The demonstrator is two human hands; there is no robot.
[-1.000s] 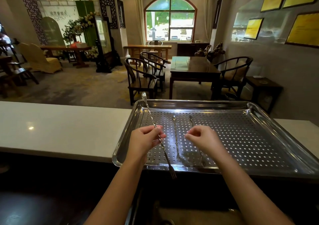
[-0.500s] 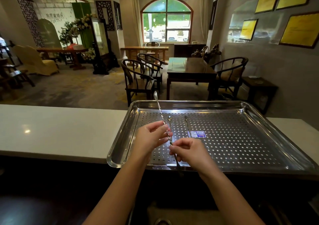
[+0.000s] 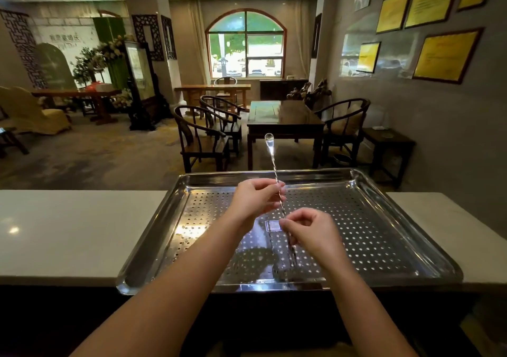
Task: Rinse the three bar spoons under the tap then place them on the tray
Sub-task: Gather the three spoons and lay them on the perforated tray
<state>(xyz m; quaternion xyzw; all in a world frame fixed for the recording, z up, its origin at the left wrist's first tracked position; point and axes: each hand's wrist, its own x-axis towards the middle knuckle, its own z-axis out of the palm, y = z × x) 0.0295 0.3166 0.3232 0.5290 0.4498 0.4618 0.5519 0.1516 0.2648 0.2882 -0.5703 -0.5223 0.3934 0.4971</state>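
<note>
A long twisted bar spoon (image 3: 274, 164) is held above the perforated steel tray (image 3: 370, 227), bowl end up and away from me. My left hand (image 3: 256, 200) pinches its stem near the middle. My right hand (image 3: 310, 229) pinches the stem lower down, and the lower end (image 3: 293, 251) sticks out under that hand over the tray. Only one bowl shows. I cannot tell whether further spoons are bundled in my hands, and I see none lying loose on the tray.
The tray sits on a white counter (image 3: 68, 233) that continues to its right (image 3: 452, 219). A small label (image 3: 271, 225) lies on the tray floor. Below the counter's near edge it is dark. Beyond are wooden chairs and tables.
My right hand has closed on the stem held by my left hand. Both hands rose and shifted right. The two spoons that lay on the tray a second ago no longer show there.
</note>
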